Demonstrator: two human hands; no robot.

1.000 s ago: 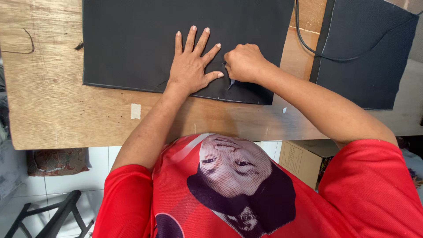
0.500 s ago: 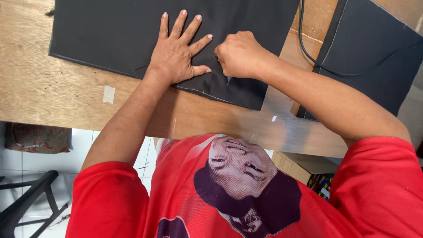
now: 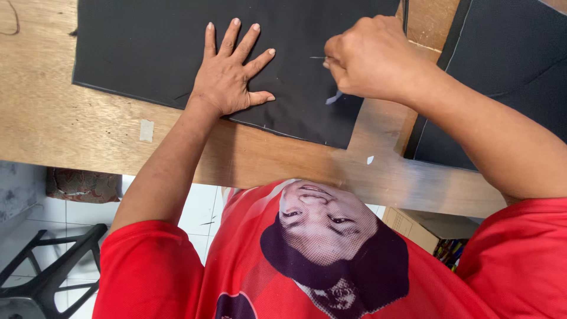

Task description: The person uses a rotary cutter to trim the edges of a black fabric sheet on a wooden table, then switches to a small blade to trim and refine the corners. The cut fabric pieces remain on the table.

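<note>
A sheet of black fabric (image 3: 153,53) lies on a wooden table (image 3: 71,130). My left hand (image 3: 233,74) presses flat on it near its front edge, fingers spread. To the right, my right hand (image 3: 369,59) is closed in a fist over the fabric's near right corner, pinching a small thin pale tool (image 3: 319,58) whose tip pokes out to the left. I cannot tell what kind of tool it is. A small white fleck (image 3: 333,98) shows on the fabric just below that fist.
A second black sheet (image 3: 508,71) lies on the table at the right, with a dark cable (image 3: 405,15) running beside it. A bit of tape (image 3: 146,130) sticks to the wood. Below the table edge are a black stool (image 3: 47,272), a cardboard box (image 3: 425,227) and tiled floor.
My right hand has moved a little up and to the right along the fabric's corner. My left hand stays flat on the fabric. The view has shifted.
</note>
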